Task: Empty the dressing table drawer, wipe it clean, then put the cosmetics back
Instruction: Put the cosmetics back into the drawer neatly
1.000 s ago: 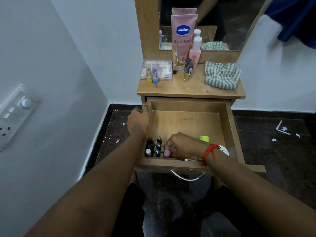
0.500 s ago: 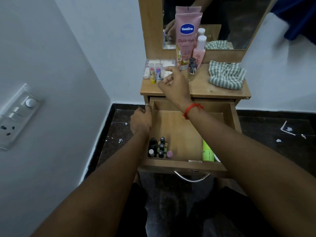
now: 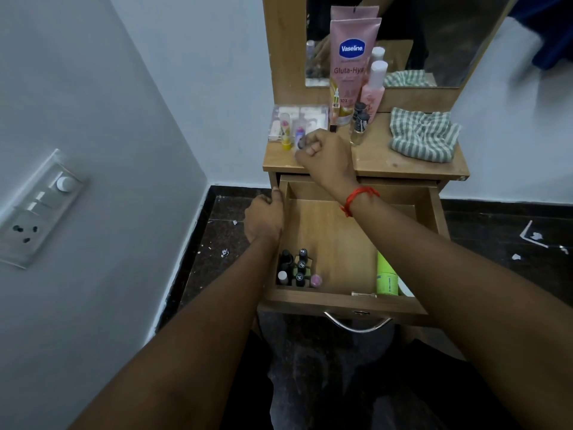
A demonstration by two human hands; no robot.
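Head view: wooden drawer point(image 3: 336, 240) holds dark-capped bottles point(image 3: 299, 268), green tube point(image 3: 386, 277); left hand point(image 3: 263, 218) grips its wall, right hand point(image 3: 328, 156) pinches a small vial point(image 3: 300, 144).

On the bench point(image 3: 387, 162), a box point(image 3: 313, 116) lies at 10 o'clock, a lotion tube point(image 3: 352, 66) at 12 against the mirror point(image 3: 449, 41), a cloth point(image 3: 423, 135) at 2; the drawer point(image 3: 341, 302) below (pulled out) holds small bottles point(image 3: 297, 268) at 7 and a container point(image 3: 386, 279) at 5.

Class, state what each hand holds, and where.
The left hand grips the drawer by its left wall; the right hand seems to pinch a bottle by its cap.
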